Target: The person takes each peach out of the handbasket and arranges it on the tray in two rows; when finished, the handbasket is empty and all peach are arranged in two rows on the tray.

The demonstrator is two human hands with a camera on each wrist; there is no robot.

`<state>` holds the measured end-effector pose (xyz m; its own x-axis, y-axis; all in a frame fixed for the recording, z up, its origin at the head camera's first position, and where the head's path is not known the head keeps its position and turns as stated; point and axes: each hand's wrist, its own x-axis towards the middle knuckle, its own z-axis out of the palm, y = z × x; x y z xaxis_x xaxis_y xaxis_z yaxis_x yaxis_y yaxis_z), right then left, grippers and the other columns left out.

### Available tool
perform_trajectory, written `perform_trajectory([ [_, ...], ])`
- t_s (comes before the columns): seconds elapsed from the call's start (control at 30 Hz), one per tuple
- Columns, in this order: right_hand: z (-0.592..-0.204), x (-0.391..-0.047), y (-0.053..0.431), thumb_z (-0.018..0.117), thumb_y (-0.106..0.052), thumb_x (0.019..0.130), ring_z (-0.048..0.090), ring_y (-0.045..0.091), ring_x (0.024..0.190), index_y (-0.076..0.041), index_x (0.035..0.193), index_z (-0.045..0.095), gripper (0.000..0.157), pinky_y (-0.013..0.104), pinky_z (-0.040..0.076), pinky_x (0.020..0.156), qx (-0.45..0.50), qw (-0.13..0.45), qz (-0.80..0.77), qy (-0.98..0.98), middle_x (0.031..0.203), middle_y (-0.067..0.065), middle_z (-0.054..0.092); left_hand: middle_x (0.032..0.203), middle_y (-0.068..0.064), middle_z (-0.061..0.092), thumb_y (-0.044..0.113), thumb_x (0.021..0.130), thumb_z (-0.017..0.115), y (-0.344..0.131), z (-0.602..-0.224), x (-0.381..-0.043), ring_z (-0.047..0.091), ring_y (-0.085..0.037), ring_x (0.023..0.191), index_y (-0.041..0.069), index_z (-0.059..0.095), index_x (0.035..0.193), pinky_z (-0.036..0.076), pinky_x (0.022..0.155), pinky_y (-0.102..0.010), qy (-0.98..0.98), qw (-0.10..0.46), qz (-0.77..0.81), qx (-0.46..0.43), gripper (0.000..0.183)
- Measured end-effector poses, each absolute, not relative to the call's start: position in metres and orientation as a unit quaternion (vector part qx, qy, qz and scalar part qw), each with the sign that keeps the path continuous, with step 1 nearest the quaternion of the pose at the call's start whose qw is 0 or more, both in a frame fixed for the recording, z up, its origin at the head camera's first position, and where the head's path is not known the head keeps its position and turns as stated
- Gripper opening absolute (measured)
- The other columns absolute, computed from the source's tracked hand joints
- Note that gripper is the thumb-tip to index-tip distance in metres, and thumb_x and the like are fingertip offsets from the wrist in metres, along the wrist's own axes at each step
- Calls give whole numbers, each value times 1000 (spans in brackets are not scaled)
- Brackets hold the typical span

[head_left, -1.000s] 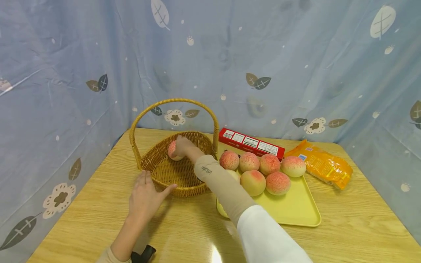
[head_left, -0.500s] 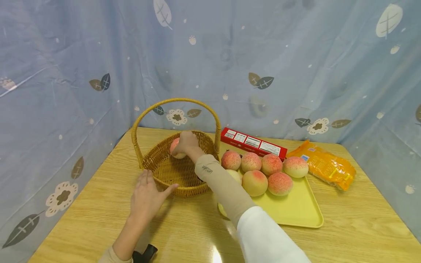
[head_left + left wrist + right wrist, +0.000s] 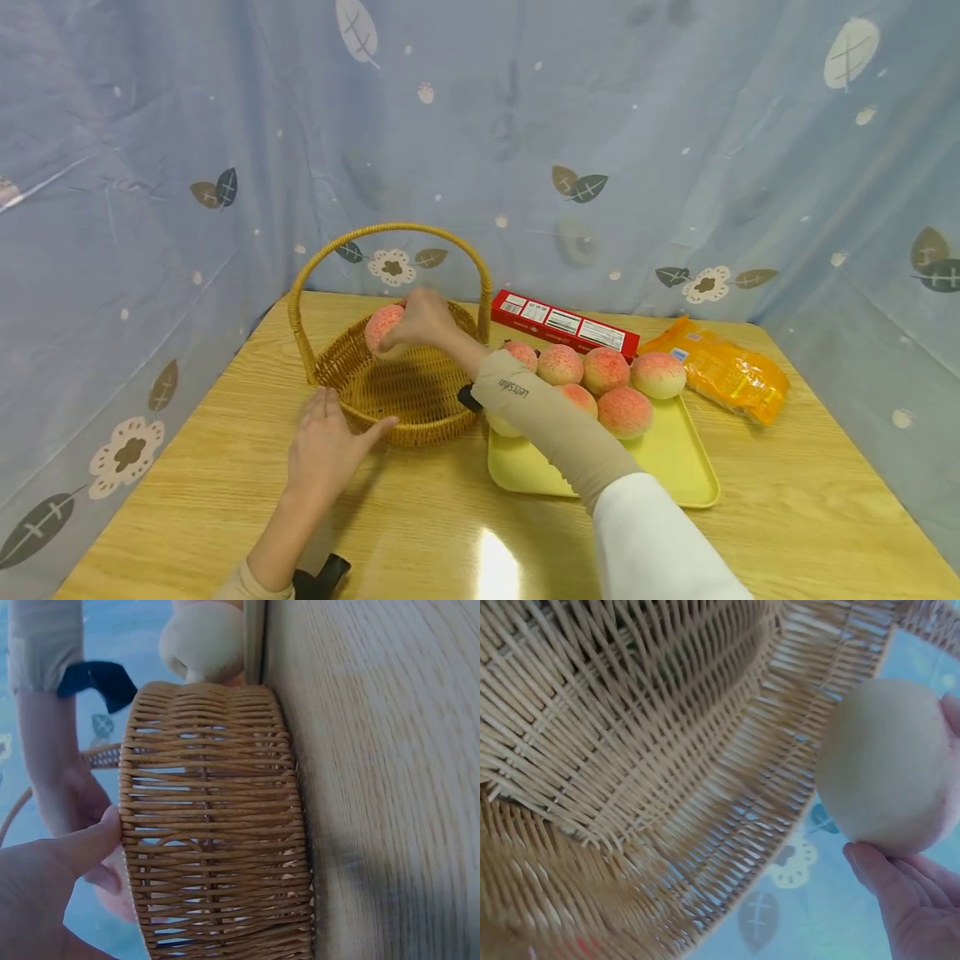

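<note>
My right hand (image 3: pixel 426 321) grips a pink-and-cream peach (image 3: pixel 384 327) over the back left of a wicker basket (image 3: pixel 420 433). In the right wrist view the peach (image 3: pixel 889 765) shows its pale underside, with the thumb and fingers (image 3: pixel 900 881) around it, close to the basket's rim. My left hand (image 3: pixel 324 454) rests against the basket's front left, fingers straight and spread from the thumb. The left wrist view has its thumb (image 3: pixel 94 840) touching the rim of the woven wall (image 3: pixel 217 825). The basket's arched handle (image 3: pixel 405 227) stands upright.
Right of the basket, several peaches (image 3: pixel 626 412) lie on a yellow tray (image 3: pixel 667 471), partly hidden by the right forearm. Behind them are a red box (image 3: pixel 566 325) and an orange packet (image 3: pixel 727 371). A patterned blue curtain (image 3: pixel 480 125) stands around the wooden table (image 3: pixel 420 533).
My right hand has lifted the peach from low inside the basket up toward rim height, slightly left. My left hand stays at the basket's edge. The head view has shifted a little.
</note>
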<state>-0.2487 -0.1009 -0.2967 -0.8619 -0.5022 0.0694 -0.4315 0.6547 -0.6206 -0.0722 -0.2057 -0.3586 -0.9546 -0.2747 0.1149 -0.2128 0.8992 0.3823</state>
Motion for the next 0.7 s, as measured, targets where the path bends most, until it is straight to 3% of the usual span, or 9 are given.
perform_trajectory([
  [0.1,-293,-242,-91,92,-32,62,50,11,61,-5,82,68,42,21,43,53,-276,39,-339,898,71,1,61,146,-42,23,66,87,57,-205,-357,-73,25,-54,136,-25,25,139,35,102,-61,-970,75,-190,130,110],
  [0.2,-289,-234,-76,93,-30,61,62,14,79,-5,113,71,63,22,51,65,-296,17,-358,886,95,4,71,146,-42,22,65,87,57,-205,-356,-74,23,-54,136,-25,24,139,33,104,-61,-970,66,-194,134,110],
  [0.47,-278,-210,-31,92,-26,61,66,17,95,-11,123,67,68,26,53,79,-329,-38,-383,862,108,2,72,145,-43,22,67,86,56,-206,-355,-73,24,-55,135,-26,25,138,31,106,-61,-971,73,-186,129,111],
  [0.7,-278,-193,15,91,-14,62,70,20,97,-2,123,65,68,27,56,80,-328,-21,-466,821,112,11,70,145,-44,21,66,87,57,-205,-355,-72,23,-56,135,-27,24,138,28,107,-61,-972,64,-189,124,111],
])
